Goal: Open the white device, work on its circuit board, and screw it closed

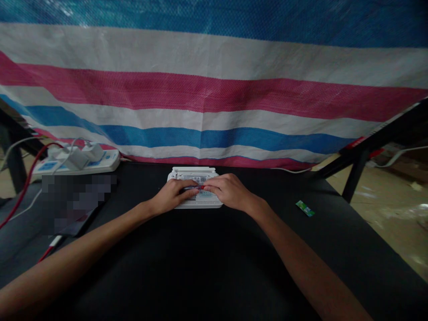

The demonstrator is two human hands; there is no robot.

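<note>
Flat on the black tabletop, label and vent side up, lies a white router [200, 204] with what looks like a folded antenna along its far edge. Above its middle I hold a slim pen-like thing [200, 187] with a red part, crosswise between both hands. My left hand [173, 194] pinches its left side between thumb and fingers. The red side is gripped by the closed fingers of my right hand [230, 191]. Fingers cover most of the thing, so its exact kind is unclear. Both hands also hide part of the router's label.
A white power strip [109, 163] with plugged-in chargers stands at the back left. Nearer me lies a dark, blurred-out device [82, 205] with a red cable [47, 254]. A small green packet [305, 208] lies right. A striped plastic sheet [200, 93] hangs behind the table [217, 267].
</note>
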